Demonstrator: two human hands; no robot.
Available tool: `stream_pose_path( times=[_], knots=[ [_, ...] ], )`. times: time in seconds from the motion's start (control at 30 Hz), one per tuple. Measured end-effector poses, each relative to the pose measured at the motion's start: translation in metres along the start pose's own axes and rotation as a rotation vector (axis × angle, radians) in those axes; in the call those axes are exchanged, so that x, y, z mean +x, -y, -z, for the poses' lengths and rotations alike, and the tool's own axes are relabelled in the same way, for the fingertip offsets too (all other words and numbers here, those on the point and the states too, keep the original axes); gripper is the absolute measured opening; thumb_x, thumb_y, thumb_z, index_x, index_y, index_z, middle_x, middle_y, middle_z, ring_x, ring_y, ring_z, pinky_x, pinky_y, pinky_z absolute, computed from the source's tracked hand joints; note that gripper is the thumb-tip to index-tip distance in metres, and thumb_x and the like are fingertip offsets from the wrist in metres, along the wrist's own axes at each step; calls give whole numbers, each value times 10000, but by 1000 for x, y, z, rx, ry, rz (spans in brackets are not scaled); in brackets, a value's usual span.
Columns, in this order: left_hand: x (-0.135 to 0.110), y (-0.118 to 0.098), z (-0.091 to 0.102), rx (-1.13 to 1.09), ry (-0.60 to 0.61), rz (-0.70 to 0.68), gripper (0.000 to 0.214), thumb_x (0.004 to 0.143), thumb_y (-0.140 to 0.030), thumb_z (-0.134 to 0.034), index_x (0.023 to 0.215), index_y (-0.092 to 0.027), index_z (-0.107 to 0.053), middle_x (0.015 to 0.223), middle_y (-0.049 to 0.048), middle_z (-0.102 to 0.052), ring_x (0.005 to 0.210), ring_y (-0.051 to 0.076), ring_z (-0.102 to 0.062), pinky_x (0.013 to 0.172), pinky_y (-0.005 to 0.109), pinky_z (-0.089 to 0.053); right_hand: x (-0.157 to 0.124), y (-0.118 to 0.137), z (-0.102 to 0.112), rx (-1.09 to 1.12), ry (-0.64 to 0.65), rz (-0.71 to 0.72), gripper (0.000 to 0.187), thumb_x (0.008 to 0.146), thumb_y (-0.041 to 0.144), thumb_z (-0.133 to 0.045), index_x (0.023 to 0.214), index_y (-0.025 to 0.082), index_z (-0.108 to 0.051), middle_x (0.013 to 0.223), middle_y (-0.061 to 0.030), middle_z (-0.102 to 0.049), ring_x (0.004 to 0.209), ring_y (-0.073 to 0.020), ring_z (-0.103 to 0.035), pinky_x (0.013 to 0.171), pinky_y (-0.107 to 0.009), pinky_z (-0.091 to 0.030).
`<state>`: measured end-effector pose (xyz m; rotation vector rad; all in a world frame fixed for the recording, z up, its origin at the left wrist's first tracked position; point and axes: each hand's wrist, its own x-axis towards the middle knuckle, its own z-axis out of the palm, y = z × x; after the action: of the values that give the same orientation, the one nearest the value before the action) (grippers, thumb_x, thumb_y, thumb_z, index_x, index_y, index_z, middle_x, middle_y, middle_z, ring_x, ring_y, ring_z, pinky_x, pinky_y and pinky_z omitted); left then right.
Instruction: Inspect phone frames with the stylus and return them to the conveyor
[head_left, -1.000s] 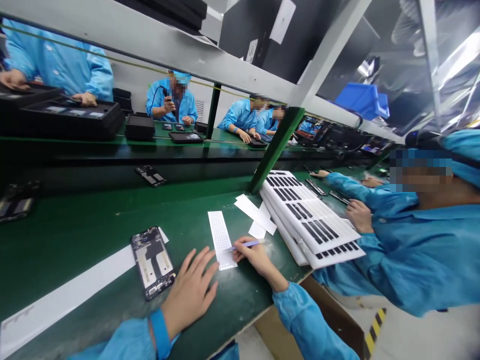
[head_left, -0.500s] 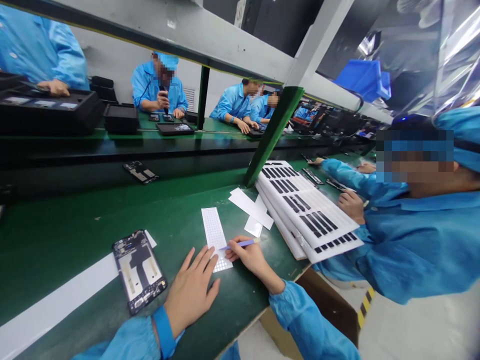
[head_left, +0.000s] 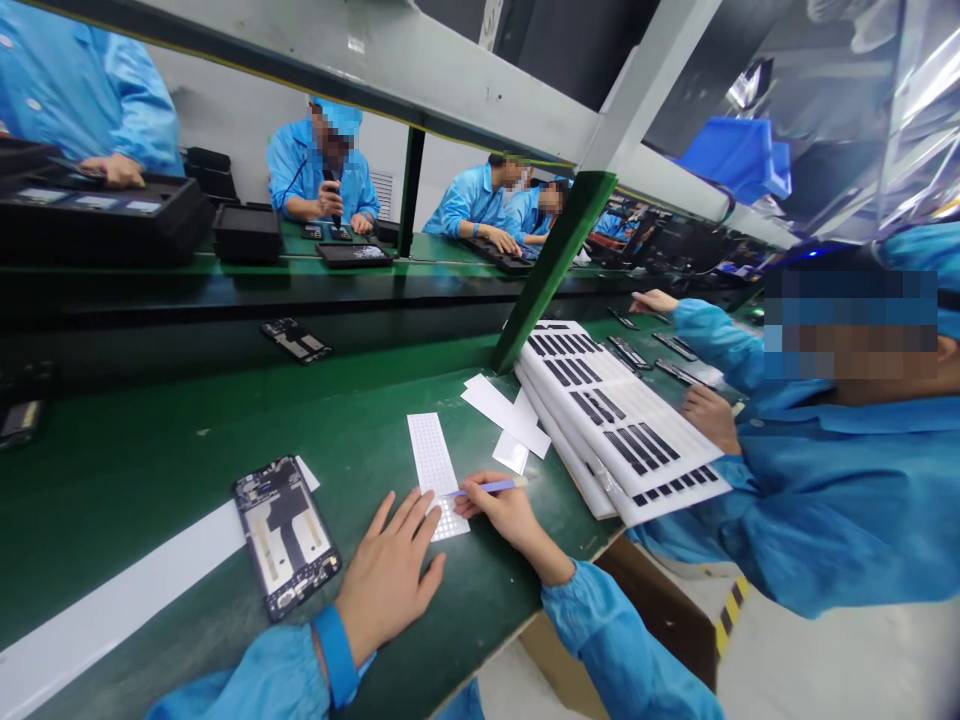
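Observation:
My left hand [head_left: 390,575] lies flat and open on the green bench, its fingertips on the near end of a white strip of small dotted parts [head_left: 433,467]. My right hand [head_left: 502,512] pinches a blue pen-like tool [head_left: 484,488], its tip touching the strip. An open phone frame [head_left: 286,535] lies face up just left of my left hand, partly on a long white strip [head_left: 112,605].
Loose white backing strips [head_left: 504,412] and a stack of white sheets with black parts [head_left: 615,420] lie to the right. A co-worker in blue [head_left: 817,480] sits close at the right. A green post [head_left: 551,270] rises behind. Other workers sit at the far bench; a phone frame [head_left: 295,340] lies there.
The view shifted slightly. The co-worker's far arm has stretched out over the bench. My hands stay on the dotted strip.

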<state>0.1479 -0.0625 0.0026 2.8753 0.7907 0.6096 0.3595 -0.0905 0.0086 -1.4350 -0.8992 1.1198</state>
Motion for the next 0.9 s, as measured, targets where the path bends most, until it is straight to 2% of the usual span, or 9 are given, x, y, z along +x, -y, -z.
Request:
stream_pose_path(
  times=[0.13, 0.27, 0.37, 0.47, 0.57, 0.63, 0.73, 0.9],
  knots=[
    [1, -6, 4, -17, -9, 18, 456, 912, -322, -478, 1345, -181, -502, 1442, 94, -486, 1348, 260, -420, 1148, 486, -300, -2, 3, 3, 44, -19, 25, 458, 650, 587, -805, 744, 157, -677, 656, -73, -722, 591, -209, -703, 612, -322, -602],
    [-22, -12, 24, -54, -41, -16, 409, 910, -307, -493, 1302, -193, -511, 1472, 76, -444, 1372, 240, -385, 1147, 450, -330, -2, 11, -7, 46, 9, 73, 430, 689, 568, -793, 779, 160, -693, 722, -90, -742, 640, -230, -723, 657, -359, -616],
    [-56, 8, 47, -52, -124, 50, 281, 907, -284, -499, 1170, -215, -567, 1346, 67, -548, 1326, 226, -436, 1152, 440, -322, 7, 24, -40, 60, 159, 84, 419, 693, 535, -806, 820, 147, -712, 753, -104, -750, 667, -246, -733, 669, -379, -622],
    [-90, 52, 65, 76, -232, 269, 229, 913, -263, -487, 1113, -187, -566, 1236, 109, -584, 1244, 249, -502, 1119, 474, -349, 26, 41, -96, 67, 374, 83, 431, 686, 516, -812, 860, 131, -723, 762, -112, -753, 676, -245, -737, 665, -376, -623],
    [-108, 96, 72, 169, -287, 432, 319, 907, -339, -511, 1169, -158, -533, 1261, 150, -557, 1284, 306, -462, 1112, 540, -324, 51, 48, -157, 59, 514, 66, 443, 667, 512, -816, 849, 121, -719, 773, -109, -754, 676, -225, -736, 662, -344, -617],
    [-110, 113, 70, 193, -270, 473, 441, 884, -414, -546, 1235, -149, -502, 1326, 163, -525, 1342, 334, -400, 1120, 564, -294, 66, 43, -187, 56, 562, 30, 477, 626, 535, -827, 820, 116, -708, 740, -98, -748, 641, -206, -729, 629, -311, -607],
    [-110, 117, 65, 216, -220, 512, 558, 854, -493, -570, 1284, -148, -482, 1385, 156, -498, 1372, 335, -367, 1135, 550, -276, 79, 28, -207, 29, 603, -20, 505, 590, 558, -833, 787, 115, -691, 669, -73, -731, 576, -177, -709, 585, -275, -587],
    [-109, 109, 65, 201, -200, 566, 529, 845, -488, -562, 1251, -149, -528, 1360, 157, -529, 1365, 332, -386, 1136, 534, -285, 82, 15, -203, -2, 593, -43, 467, 605, 528, -837, 760, 114, -685, 664, -77, -730, 552, -164, -699, 557, -251, -572]
  ],
)
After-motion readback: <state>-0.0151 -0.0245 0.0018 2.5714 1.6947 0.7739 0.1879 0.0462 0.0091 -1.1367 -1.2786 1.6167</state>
